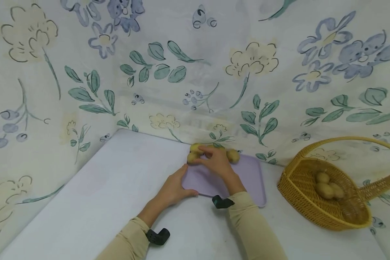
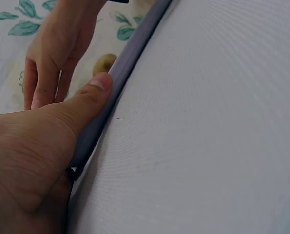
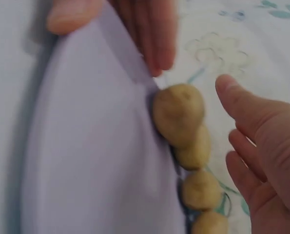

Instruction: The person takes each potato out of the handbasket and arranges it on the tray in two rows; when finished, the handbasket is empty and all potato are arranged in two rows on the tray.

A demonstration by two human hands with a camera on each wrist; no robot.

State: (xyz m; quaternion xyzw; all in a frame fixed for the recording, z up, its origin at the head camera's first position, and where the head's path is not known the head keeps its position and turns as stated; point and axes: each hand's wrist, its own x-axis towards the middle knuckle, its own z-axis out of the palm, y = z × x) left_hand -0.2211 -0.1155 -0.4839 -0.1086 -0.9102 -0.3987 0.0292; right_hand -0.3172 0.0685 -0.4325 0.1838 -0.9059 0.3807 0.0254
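Observation:
A flat lilac tray (image 1: 251, 177) lies on the white table by the wall. My left hand (image 1: 173, 187) holds its near left corner, thumb along the front rim and fingers at the left side. Several potatoes (image 1: 233, 156) sit in a row along the tray's far edge. Over the left end of that row is my right hand (image 1: 216, 161), thumb and fingers spread. In the right wrist view, a gap shows between this hand (image 3: 276, 146) and the nearest potato (image 3: 178, 114). From the head, the hand hides part of the row.
To the right of the tray stands a woven wicker basket (image 1: 308, 207) with a tall arched handle, and three potatoes (image 1: 324, 190) lie inside it. A flower-printed cloth (image 1: 169, 101) hangs behind the white table (image 1: 117, 180) and down its left side.

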